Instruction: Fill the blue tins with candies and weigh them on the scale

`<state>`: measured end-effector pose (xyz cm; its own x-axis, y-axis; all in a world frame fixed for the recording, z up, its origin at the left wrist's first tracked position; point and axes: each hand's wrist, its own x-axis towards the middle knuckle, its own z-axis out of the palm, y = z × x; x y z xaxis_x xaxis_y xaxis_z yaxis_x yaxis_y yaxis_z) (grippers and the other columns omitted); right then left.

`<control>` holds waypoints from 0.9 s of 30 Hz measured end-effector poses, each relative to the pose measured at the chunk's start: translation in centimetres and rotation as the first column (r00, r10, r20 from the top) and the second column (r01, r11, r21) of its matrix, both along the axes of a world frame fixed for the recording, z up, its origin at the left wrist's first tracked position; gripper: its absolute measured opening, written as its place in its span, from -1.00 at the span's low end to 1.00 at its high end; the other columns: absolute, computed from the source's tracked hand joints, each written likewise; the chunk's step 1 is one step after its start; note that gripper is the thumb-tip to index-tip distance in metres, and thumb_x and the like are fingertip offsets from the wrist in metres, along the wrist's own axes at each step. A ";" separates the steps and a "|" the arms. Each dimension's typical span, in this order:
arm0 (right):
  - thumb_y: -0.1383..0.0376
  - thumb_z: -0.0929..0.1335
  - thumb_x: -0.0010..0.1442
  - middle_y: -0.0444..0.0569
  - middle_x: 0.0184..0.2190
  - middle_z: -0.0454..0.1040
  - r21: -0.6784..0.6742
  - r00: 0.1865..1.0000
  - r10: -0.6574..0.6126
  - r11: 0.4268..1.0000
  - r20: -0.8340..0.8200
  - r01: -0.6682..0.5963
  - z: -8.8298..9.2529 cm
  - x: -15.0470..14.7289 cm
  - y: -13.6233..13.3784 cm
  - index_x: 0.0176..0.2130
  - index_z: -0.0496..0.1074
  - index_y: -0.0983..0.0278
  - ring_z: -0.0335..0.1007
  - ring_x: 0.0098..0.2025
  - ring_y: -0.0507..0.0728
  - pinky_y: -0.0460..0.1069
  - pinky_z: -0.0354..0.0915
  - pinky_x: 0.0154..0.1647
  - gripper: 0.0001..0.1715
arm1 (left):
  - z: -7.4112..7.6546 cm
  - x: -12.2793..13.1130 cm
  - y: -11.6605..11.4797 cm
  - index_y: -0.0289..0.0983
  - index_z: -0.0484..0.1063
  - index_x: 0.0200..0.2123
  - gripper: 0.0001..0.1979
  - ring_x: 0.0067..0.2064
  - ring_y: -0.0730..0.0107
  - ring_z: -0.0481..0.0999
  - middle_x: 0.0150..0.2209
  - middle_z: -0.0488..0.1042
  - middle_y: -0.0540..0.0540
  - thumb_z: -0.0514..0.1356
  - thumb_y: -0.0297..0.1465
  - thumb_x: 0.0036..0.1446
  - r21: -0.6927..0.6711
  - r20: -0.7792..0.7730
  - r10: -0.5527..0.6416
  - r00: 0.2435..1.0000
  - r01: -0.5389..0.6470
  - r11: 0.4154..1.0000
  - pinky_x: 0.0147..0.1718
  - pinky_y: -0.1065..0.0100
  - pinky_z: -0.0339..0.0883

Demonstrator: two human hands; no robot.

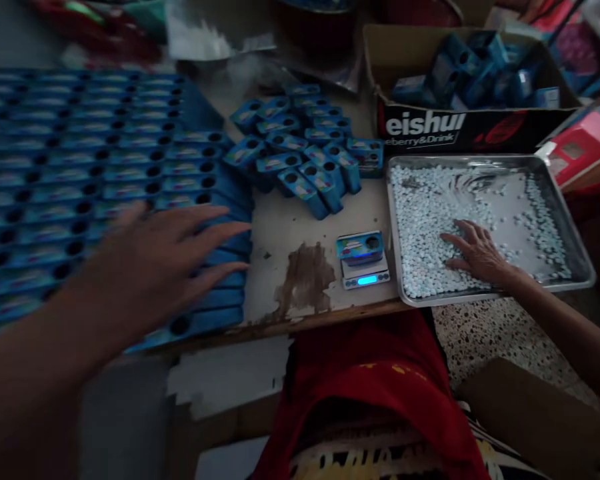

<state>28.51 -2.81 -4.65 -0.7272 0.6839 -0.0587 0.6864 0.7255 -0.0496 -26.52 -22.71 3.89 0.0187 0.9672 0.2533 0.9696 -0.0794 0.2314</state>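
My left hand (155,257), a little blurred, reaches over the near right end of the packed rows of small blue boxes (135,143). Its fingers are spread, with nothing seen between them; whether they touch the boxes I cannot tell. In the metal tray (591,270), my right hand (477,253) rests among small pale tablets (423,240), fingers apart. Between the hands, a single blue box (360,247) lies on a small digital scale (367,280) with a lit display. Dark round holes show in the tops of the boxes.
A loose cluster of blue boxes (300,147) stands mid-table. Behind the tray, an open carton (417,127) holds more blue boxes, and a red box (585,147) sits to its right. The table's front edge (325,317) runs above a red apron (360,360).
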 end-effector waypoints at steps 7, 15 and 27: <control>0.03 0.39 0.31 0.01 -0.34 0.54 -0.251 0.964 -0.168 0.961 -0.206 0.113 1.2 -5.5 3.3 -0.17 0.53 0.20 0.42 -0.32 0.18 0.03 0.26 -0.26 -0.69 | -2.0 5.6 -1.5 0.05 0.51 0.18 -0.59 0.34 -0.18 0.49 0.27 0.53 -0.19 0.29 -0.29 0.27 -0.092 -0.020 -0.114 0.993 0.112 0.989 0.45 -0.36 0.07; -0.18 0.29 0.22 -0.12 -0.49 0.27 -0.906 0.523 -0.775 0.424 -0.354 0.015 4.9 -6.2 2.7 -0.34 0.31 0.12 -0.08 -0.53 0.05 0.01 -0.08 -0.50 -0.55 | -4.7 8.6 0.7 -0.11 0.47 0.25 -0.45 0.21 -0.04 0.60 0.18 0.61 -0.19 0.40 -0.30 0.19 -0.094 0.376 -0.014 0.927 0.053 0.994 0.29 -0.04 0.42; 0.02 0.42 0.28 0.02 -0.30 0.65 -0.363 0.822 -0.373 0.905 -0.431 0.220 4.6 -10.5 -0.3 -0.28 0.59 0.18 0.50 -0.17 0.23 0.16 0.31 0.01 -0.69 | -6.9 13.1 3.0 -0.14 0.45 0.24 -0.25 0.18 0.06 0.63 0.10 0.65 -0.17 0.58 -0.30 -0.02 -0.092 0.738 0.092 0.668 -0.036 0.995 0.25 0.10 0.44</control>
